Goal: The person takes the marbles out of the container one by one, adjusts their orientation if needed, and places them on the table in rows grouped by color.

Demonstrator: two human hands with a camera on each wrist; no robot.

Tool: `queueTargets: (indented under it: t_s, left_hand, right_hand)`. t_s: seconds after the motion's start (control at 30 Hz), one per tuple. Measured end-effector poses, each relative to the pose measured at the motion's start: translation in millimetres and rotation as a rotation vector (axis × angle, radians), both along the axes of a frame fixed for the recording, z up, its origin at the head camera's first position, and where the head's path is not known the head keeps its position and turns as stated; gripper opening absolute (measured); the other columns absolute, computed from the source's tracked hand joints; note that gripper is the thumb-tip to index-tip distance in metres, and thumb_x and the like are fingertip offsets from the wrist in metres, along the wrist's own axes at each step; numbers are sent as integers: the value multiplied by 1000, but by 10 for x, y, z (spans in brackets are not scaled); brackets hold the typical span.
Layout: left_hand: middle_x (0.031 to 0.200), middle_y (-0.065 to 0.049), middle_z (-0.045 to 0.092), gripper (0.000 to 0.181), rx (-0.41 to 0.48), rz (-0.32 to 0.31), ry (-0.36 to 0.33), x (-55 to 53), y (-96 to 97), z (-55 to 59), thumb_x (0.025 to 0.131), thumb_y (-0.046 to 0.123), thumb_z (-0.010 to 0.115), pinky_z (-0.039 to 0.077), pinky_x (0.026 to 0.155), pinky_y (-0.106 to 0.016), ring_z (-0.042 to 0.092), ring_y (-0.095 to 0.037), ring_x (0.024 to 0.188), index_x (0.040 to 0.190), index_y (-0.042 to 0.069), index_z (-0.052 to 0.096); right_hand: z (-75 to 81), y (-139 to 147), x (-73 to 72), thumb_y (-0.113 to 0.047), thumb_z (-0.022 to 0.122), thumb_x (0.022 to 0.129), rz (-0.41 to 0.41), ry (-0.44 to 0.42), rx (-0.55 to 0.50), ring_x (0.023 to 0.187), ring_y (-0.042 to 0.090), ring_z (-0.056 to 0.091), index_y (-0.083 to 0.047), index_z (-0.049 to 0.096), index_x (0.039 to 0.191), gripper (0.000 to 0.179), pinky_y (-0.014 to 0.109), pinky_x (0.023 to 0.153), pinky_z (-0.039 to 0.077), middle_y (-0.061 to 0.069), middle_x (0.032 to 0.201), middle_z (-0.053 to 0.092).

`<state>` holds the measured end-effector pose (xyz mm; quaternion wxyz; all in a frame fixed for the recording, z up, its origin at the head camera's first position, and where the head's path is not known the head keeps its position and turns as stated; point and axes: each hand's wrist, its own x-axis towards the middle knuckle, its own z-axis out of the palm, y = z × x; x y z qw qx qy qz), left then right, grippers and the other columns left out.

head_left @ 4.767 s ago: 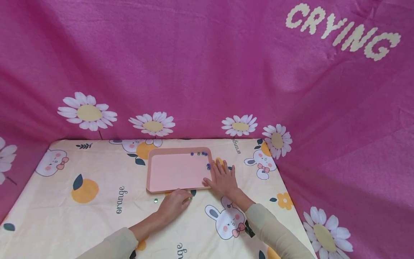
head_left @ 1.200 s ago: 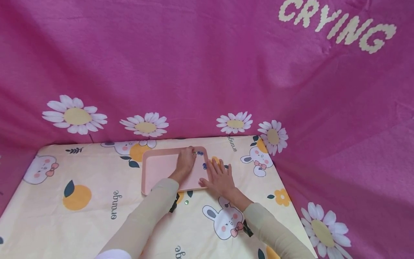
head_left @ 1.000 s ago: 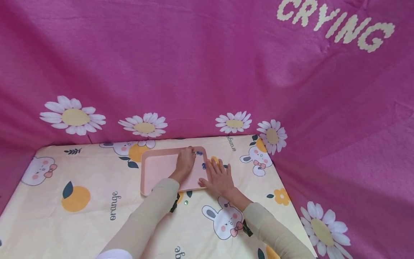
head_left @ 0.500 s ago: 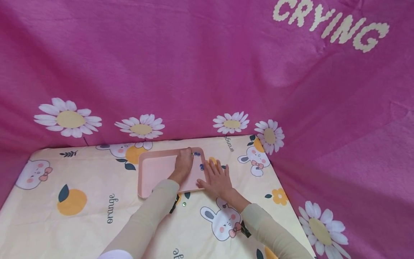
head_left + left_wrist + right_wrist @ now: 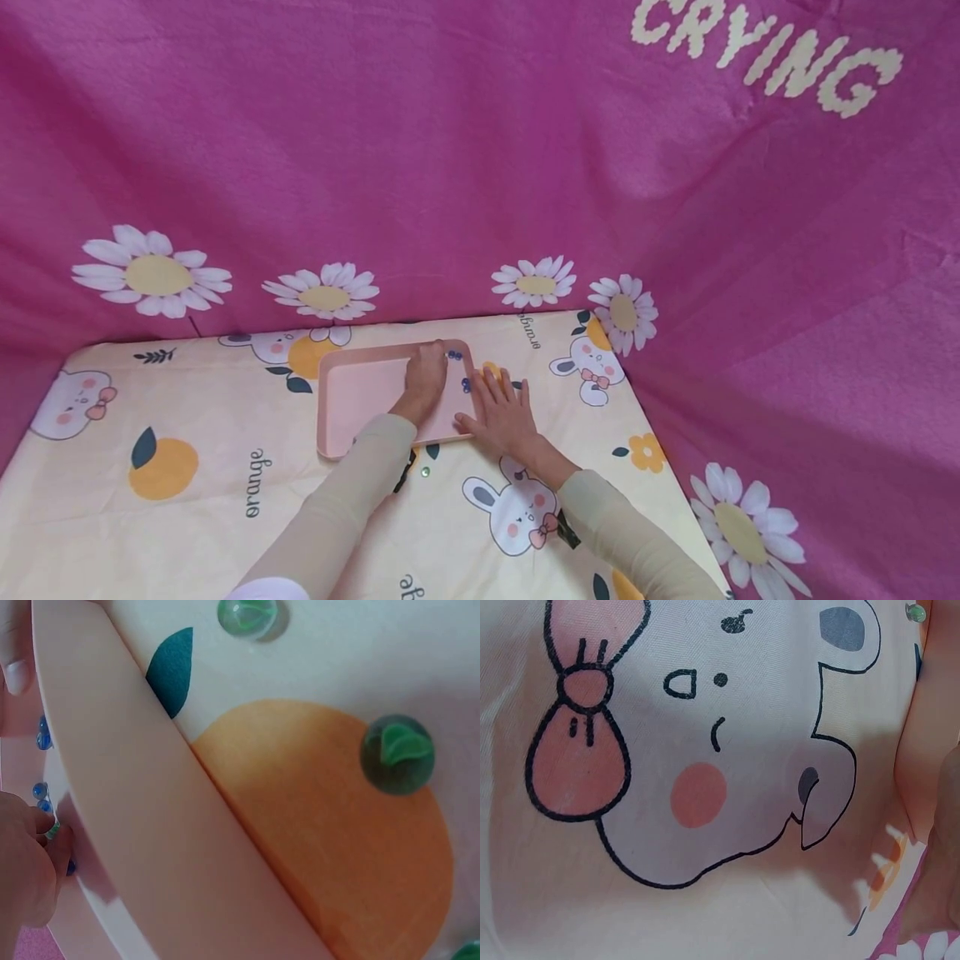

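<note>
My left hand [image 5: 426, 377] reaches into the far side of a shallow pink tray [image 5: 325, 408]. In the left wrist view its thumb and fingertips pinch a green marble [image 5: 52, 830] close to a pair of blue marbles [image 5: 40, 792]. Another blue pair [image 5: 467, 385] lies by the tray's right wall, and a further blue marble [image 5: 71, 867] shows behind the left fingers. With fingers spread straight, my right hand [image 5: 504, 418] rests on the tray's right edge, its thumb over the near corner.
Several green marbles [image 5: 397, 754] lie outside the tray on the printed cloth [image 5: 217, 417], near its front wall. A magenta curtain [image 5: 450, 167] with daisies hangs behind and to the right of the table.
Since the earliest frame, my left hand has moved from the cloth in front of the tray to inside its far side. Over the last second both hands stay nearly still while the view shifts slightly.
</note>
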<state>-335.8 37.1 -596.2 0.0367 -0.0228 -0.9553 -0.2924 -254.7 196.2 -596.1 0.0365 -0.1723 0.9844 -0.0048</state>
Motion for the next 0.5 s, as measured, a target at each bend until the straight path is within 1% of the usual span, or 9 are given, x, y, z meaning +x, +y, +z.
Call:
queueTargets:
  t_s: [0.13,0.2,0.33,0.43,0.5]
  left_hand:
    - [95,-23,70,12,-33,6,20,-10,-2,-10,97,3,60,59,68,-48,70,-39,85,102,-3,68]
    - [95,-24,70,12,-45,9,30,-13,-3,-9,97,2,59,59,68,-48,70,-39,85,103,-3,68]
    - [95,-24,70,13,-55,4,31,-3,-4,-2,97,1,58,59,69,-48,70,-39,86,104,-4,68]
    - [94,-22,70,12,-41,-10,27,19,-7,4,97,1,58,59,69,-47,70,-37,86,102,-3,68]
    - [94,-21,70,13,0,-24,27,44,-9,9,97,1,58,59,70,-46,71,-35,86,102,-3,69]
  right_hand:
    - [-3,-7,-10,-72,34,94,-3,3,5,149,40,14,-20,14,161,87,69,112,13,9,165,17]
    - [-5,-11,-14,-72,34,94,-6,-1,2,149,39,13,-21,13,161,87,68,113,11,8,165,16]
    - [-15,-16,-18,-72,34,94,-10,-10,-4,149,39,12,-22,12,161,87,68,113,10,9,165,16]
    - [-21,-12,-13,-72,35,94,-11,-12,0,149,39,11,-21,12,161,87,69,113,10,8,165,15]
    - [-18,-6,-10,-71,36,94,-13,-14,1,149,39,11,-21,13,161,88,69,112,10,9,165,15]
